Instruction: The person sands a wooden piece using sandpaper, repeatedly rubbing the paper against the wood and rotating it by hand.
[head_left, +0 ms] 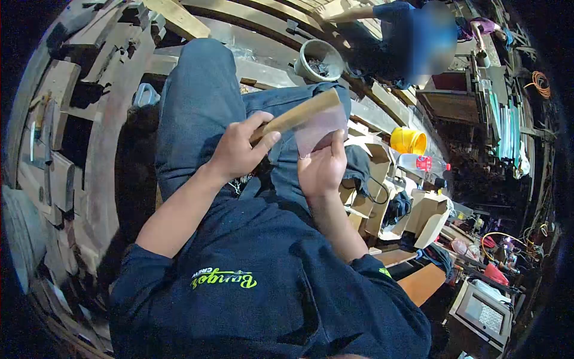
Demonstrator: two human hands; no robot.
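Note:
My left hand (242, 146) is closed round the near end of a flat, light-brown piece of wood (308, 112), which slants up to the right above my lap. My right hand (323, 167) is turned palm up, its thumb over the edge of a pale pinkish sheet of sandpaper (312, 133). That sheet lies across the fingers, hiding most of them, just under the wood's far end. Whether wood and sheet touch, I cannot tell.
Past my knees stands a grey bucket (320, 61) with dark bits inside. A person in blue (406, 42) works beyond it. To the right are a yellow container (408, 141), a plastic bottle (421, 163) and an open cardboard box (382, 197). Wooden boards (63, 96) lie at left.

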